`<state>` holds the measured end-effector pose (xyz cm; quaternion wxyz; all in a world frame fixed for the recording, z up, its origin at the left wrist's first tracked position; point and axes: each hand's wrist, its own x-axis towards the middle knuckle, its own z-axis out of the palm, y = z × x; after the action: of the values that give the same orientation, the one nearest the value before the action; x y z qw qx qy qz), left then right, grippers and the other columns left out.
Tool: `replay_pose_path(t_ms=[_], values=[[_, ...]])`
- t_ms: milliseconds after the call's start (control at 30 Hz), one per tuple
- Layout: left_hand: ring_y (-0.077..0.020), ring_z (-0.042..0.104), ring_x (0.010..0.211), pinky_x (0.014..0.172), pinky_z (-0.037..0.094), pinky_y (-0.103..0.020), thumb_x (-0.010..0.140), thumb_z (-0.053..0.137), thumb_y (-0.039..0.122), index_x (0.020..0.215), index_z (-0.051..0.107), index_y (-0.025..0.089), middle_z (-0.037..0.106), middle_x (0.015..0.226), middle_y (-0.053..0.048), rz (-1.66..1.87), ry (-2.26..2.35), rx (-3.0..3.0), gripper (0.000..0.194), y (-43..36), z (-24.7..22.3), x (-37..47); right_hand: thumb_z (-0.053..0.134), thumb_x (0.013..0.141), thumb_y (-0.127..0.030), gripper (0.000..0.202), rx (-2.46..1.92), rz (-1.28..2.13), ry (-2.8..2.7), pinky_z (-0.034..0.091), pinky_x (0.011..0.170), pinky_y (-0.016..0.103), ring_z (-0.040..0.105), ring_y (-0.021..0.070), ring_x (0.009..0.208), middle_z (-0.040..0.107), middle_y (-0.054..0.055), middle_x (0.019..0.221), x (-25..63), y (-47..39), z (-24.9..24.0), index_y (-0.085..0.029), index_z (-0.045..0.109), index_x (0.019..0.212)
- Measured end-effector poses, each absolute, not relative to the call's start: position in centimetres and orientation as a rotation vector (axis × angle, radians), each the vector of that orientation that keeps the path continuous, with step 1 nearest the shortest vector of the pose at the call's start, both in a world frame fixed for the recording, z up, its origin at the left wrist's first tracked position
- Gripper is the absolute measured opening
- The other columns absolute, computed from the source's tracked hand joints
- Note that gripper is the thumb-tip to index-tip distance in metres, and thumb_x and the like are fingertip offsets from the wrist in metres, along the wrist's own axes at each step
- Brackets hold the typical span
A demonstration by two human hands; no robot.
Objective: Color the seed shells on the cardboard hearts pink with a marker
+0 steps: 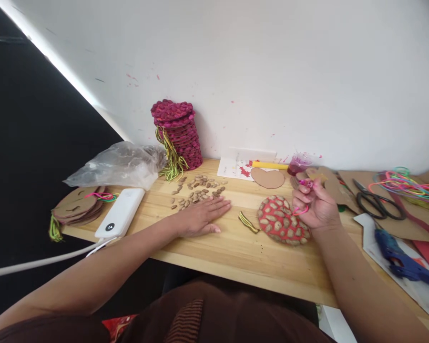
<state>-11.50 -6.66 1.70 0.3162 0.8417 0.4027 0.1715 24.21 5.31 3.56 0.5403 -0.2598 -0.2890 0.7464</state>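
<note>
My left hand [202,216] lies flat on the wooden table with its fingers stretched out. Just beyond its fingertips are loose tan shells or nuts [198,196]. My right hand [318,205] is raised, its fingers closed in a pinch around a small magenta-stained thing [306,183] whose kind I cannot make out. Beside and partly behind that hand lies a rounded red piece [282,220] covered with tan nut shells. A pink cord loop [300,210] shows at its right edge, and a green-and-yellow tassel [248,222] at its left.
A cup of magenta liquid [300,163] stands behind my right hand, near a cardboard cutout [268,177]. Scissors [379,205], a blue glue gun [403,259] and colored cords [411,186] lie right. A magenta shell-covered container [182,136], plastic bag [117,164] and white power bank [120,214] are left.
</note>
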Motion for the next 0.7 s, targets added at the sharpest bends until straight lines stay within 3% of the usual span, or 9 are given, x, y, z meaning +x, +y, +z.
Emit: replay_pose_path(t_ms=[133,233,300,367,433,700], values=[[-0.0302,0.028,0.162,0.133,0.012,-0.048,0.097,0.066,0.048,0.158,0.051,0.025,0.04,0.169,-0.011,0.543,1.118,2.184,0.067,-5.7,1.8,-11.6,0.072,0.095,-0.034,0.025,-0.609,1.776,-0.722,0.036,0.035,0.016,0.041,0.0057,0.046,0.051,-0.007,0.064,24.4,5.6,3.2,-0.024,0.057,0.078],[-0.0306,0.046,0.153,0.13,0.024,-0.047,0.098,0.065,0.038,0.146,0.066,0.025,0.059,0.156,-0.011,0.711,1.157,2.159,0.05,-7.3,2.3,-11.1,0.073,0.094,-0.033,0.024,-0.618,1.776,-0.694,0.036,0.035,0.017,0.043,0.006,0.046,0.053,-0.006,0.064,24.5,5.7,3.2,-0.024,0.057,0.077],[-0.029,0.068,0.13,0.115,0.046,-0.043,0.1,0.062,0.035,0.128,0.079,0.026,0.076,0.133,-0.013,0.906,1.271,2.038,0.034,-9.5,3.0,-11.1,0.073,0.094,-0.032,0.024,-0.622,1.779,-0.666,0.036,0.034,0.017,0.043,0.0057,0.046,0.054,-0.006,0.064,24.5,5.7,3.2,-0.023,0.058,0.077],[-0.0264,0.077,0.099,0.093,0.057,-0.037,0.097,0.067,0.036,0.107,0.085,0.025,0.084,0.104,-0.012,0.974,1.325,1.892,0.024,-11.9,3.7,-11.9,0.074,0.093,-0.032,0.024,-0.625,1.783,-0.656,0.036,0.034,0.017,0.044,0.0057,0.046,0.055,-0.006,0.063,24.4,5.7,3.2,-0.022,0.059,0.077],[-0.0237,0.076,0.083,0.079,0.058,-0.032,0.095,0.07,0.038,0.092,0.087,0.023,0.084,0.09,-0.011,0.913,1.336,1.752,0.023,-14.1,4.2,-13.2,0.074,0.093,-0.032,0.024,-0.632,1.786,-0.665,0.036,0.035,0.017,0.045,0.006,0.046,0.055,-0.006,0.062,24.2,5.8,3.1,-0.023,0.059,0.077],[-0.019,0.069,0.07,0.064,0.053,-0.026,0.086,0.077,0.048,0.087,0.086,0.019,0.081,0.08,-0.007,0.902,1.51,1.506,0.031,-14.1,2.6,-17.7,0.082,0.086,-0.034,0.027,-0.642,1.797,-0.736,0.034,0.035,0.018,0.043,0.0063,0.048,0.055,-0.006,0.063,24.0,6.1,2.5,-0.024,0.059,0.077]])
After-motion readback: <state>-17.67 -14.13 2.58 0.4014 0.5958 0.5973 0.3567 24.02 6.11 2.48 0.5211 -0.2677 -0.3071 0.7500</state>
